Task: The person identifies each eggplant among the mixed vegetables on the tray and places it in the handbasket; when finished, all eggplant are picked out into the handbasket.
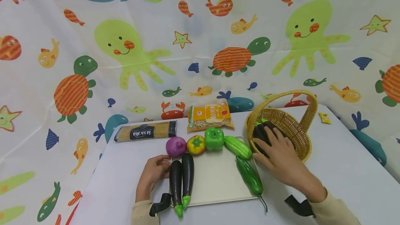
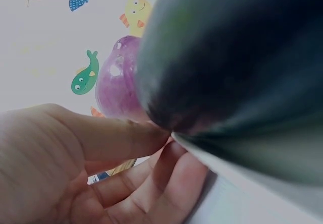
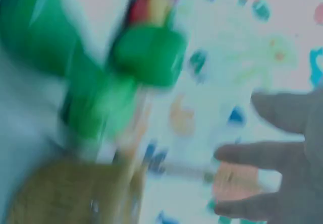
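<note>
In the head view my left hand (image 1: 154,172) is at the left edge of a cream tray (image 1: 218,183); in the left wrist view its thumb and fingers pinch the rim beside a dark eggplant. Two eggplants (image 1: 188,173) lie along that side of the tray. A purple onion (image 1: 175,147), a yellow-red pepper (image 1: 196,145), a green bell pepper (image 1: 214,139) and a ridged green gourd (image 1: 238,147) line the far edge. A long green pepper (image 1: 250,176) lies on the right. My right hand (image 1: 281,157), fingers spread, is over a wicker basket (image 1: 304,141) containing eggplants (image 1: 260,134).
Behind the tray lie a spaghetti pack (image 1: 145,131) and an orange-and-clear food bag (image 1: 210,116). A small yellow packet (image 1: 325,117) sits right of the basket, whose tall handle (image 1: 309,114) arches above it. A printed cloth (image 1: 193,27) hangs behind the white table.
</note>
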The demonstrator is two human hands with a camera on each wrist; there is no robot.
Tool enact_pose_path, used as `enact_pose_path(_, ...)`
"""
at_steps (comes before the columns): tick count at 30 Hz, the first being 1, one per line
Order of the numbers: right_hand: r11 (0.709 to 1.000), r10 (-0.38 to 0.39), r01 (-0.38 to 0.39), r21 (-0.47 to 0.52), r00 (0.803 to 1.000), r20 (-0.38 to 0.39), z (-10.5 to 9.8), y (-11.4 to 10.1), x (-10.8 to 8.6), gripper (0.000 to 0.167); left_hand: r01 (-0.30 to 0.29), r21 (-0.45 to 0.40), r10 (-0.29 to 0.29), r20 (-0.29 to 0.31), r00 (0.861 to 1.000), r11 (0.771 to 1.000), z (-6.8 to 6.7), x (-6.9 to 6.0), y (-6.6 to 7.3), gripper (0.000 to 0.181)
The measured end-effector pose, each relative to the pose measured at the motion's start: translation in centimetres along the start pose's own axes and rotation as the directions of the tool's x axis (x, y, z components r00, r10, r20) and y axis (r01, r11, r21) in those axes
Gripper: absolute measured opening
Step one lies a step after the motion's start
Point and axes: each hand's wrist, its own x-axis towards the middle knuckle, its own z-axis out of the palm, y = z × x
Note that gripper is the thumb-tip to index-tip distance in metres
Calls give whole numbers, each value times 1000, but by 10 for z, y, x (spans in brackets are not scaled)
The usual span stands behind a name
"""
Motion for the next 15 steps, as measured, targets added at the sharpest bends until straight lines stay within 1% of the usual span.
enact_pose_path(1, 1000, -20, 20, 5, 999, -31, 4, -11, -2, 46, -2, -5, 2, -1, 1000, 1000, 0, 0, 0, 33)
enact_pose_path(3, 997, -54, 57, 44, 996, -66, 13, -31, -3, 42, -7, -16, 7, 4, 1000, 1000, 0, 0, 0, 33)
enact_pose_path(4, 995, -69, 74, 69, 995, -66, 18, -41, -3, 40, -9, -17, 9, 8, 1000, 1000, 0, 1, 0, 33)
enact_pose_path(5, 991, -85, 89, 101, 995, -49, 24, -51, -2, 38, -8, -18, 8, 10, 1000, 1000, 0, 1, 0, 33)
enact_pose_path(7, 977, -127, 124, 173, 992, 7, 38, -68, 3, 35, -4, -12, 5, 9, 1000, 1000, 0, 1, -1, 33)
enact_pose_path(9, 961, -169, 141, 238, 980, 101, 54, -85, 8, 35, -4, -3, 4, 5, 1000, 1000, -1, 1, -2, 33)
enact_pose_path(10, 951, -195, 151, 269, 970, 145, 63, -93, 10, 35, -4, 1, 4, 1, 1000, 1000, -1, 1, -2, 33)
enact_pose_path(12, 933, -246, 168, 317, 943, 226, 81, -107, 13, 38, -10, -1, 10, -5, 1000, 1000, -1, 1, -3, 33)
enact_pose_path(15, 925, -293, 185, 333, 904, 311, 103, -124, 14, 42, -36, -20, 37, 3, 999, 999, -1, 1, -4, 33)
